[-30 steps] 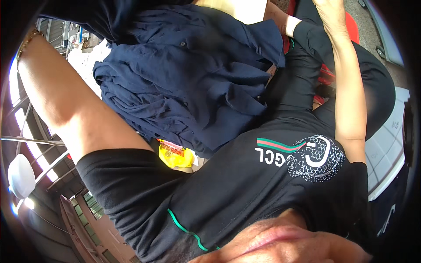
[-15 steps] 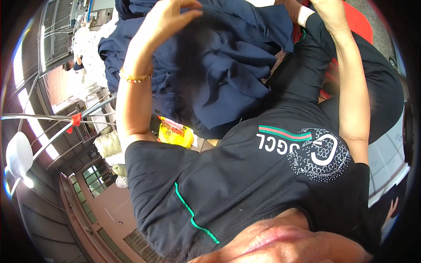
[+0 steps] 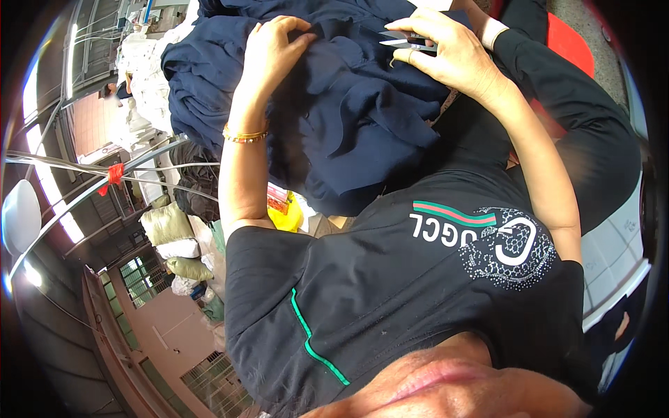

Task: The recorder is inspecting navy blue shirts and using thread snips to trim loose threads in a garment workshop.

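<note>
A heap of navy-blue cloth (image 3: 376,118) lies in front of me and spreads toward my lap. At its upper left, the thumb and fingers of my left hand (image 3: 275,52) pinch a bit of this cloth. My right hand (image 3: 456,56) is over the right part of the heap and grips a small pair of thread snips (image 3: 408,43). The snips' two pointed blades stand apart and face left, toward my left hand. A gap of cloth lies between the blades and my left fingers.
A red stool (image 3: 570,45) is at the upper right. A yellow plastic bag (image 3: 286,214) sits by my left elbow. Metal bars with a red tie (image 3: 113,177) cross on the left, near a white lamp (image 3: 22,216). Stuffed sacks (image 3: 167,223) are piled beyond; another person (image 3: 108,90) is far off.
My right hand has come down and left over the cloth, bringing the snips into view. My left hand has moved lower and now pinches the cloth.
</note>
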Demonstrator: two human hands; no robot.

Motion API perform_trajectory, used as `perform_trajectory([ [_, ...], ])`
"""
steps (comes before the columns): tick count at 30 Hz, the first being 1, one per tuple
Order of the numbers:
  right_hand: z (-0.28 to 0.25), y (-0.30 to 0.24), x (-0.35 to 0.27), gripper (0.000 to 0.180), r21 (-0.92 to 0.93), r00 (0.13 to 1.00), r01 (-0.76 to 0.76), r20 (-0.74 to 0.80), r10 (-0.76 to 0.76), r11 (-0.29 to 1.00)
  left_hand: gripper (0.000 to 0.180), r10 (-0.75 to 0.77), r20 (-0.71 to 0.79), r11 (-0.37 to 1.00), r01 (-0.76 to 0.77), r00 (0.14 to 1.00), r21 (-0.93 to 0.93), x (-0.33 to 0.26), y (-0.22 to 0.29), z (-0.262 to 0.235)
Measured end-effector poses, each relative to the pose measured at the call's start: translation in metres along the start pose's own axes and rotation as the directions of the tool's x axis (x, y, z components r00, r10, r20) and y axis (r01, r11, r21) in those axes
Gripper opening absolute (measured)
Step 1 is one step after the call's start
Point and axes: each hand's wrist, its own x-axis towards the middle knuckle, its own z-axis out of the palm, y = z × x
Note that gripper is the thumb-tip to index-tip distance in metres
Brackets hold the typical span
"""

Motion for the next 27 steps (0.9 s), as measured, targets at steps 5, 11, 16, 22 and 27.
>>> perform_trajectory([
  [5, -0.011, 0.011, 0.003, 0.032, 0.134, 0.999, 0.042, -0.017, -0.040, 0.990, 0.023, -0.169, 0.192, 0.664, 0.255, 0.967, -0.702, 0.005, 0.023, -0.027],
  [11, -0.064, -0.049, 0.019, 0.036, 0.378, 0.988, -0.001, -0.140, 0.059, 0.926, 0.020, 0.108, 0.141, 0.196, 0.118, 0.984, -0.974, 0.016, 0.052, -0.066],
  [16, -0.071, -0.061, 0.020, 0.036, 0.413, 0.989, 0.055, -0.150, 0.008, 0.909, 0.023, 0.162, 0.122, -0.068, 0.134, 0.979, -0.989, 0.021, 0.058, -0.033],
  [22, -0.065, -0.049, 0.024, 0.035, 0.244, 0.992, 0.069, -0.117, -0.041, 0.967, 0.023, 0.179, 0.139, -0.003, 0.142, 0.974, -0.990, 0.022, 0.062, -0.011],
  [27, -0.060, -0.045, 0.028, 0.035, 0.192, 0.993, 0.115, -0.044, -0.109, 0.975, 0.017, 0.310, -0.037, -0.126, 0.003, 0.950, -0.992, 0.033, 0.068, 0.006],
])
